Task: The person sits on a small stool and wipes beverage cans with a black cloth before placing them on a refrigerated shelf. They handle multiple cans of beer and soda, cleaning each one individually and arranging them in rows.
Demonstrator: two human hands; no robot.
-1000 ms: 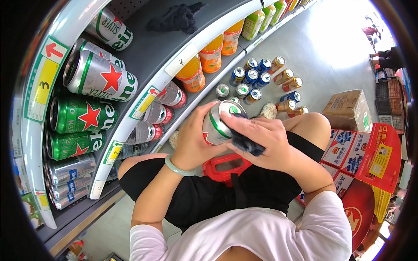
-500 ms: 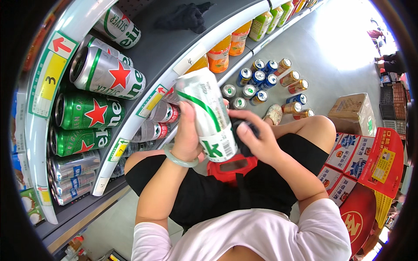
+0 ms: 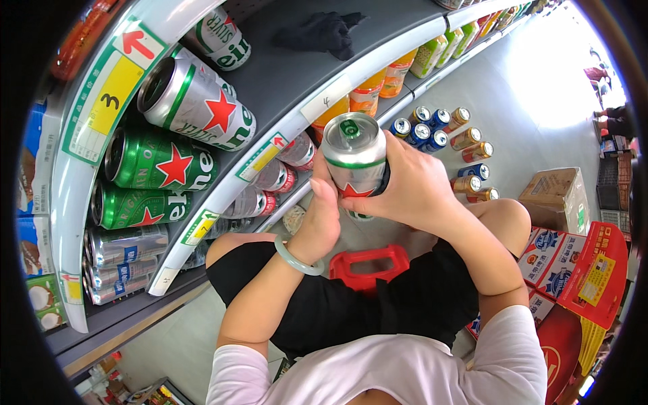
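Upright in front of me is a silver beer can (image 3: 354, 162) with a green band and a red star, its top and green pull tab facing me. My right hand (image 3: 422, 189) wraps its right side, thumb across the front. A bit of something dark shows between that hand and the can. My left hand (image 3: 322, 223), with a pale bangle (image 3: 297, 260) on the wrist, is closed against the can's left side; its fingers are mostly hidden. Left of it, on the shelf, lie silver cans (image 3: 202, 104) and green cans (image 3: 158, 162) of similar design.
A dark cloth (image 3: 324, 34) lies on the grey shelf (image 3: 270, 81). Blue and gold cans (image 3: 439, 121) stand on the floor ahead. A cardboard box (image 3: 557, 192) and red beer cartons (image 3: 560, 263) are to the right. A red plastic stool (image 3: 368, 266) is between my legs.
The can has turned from tilted, base end toward me, to upright with its top showing. My right hand has moved up around it. The view has shifted slightly.
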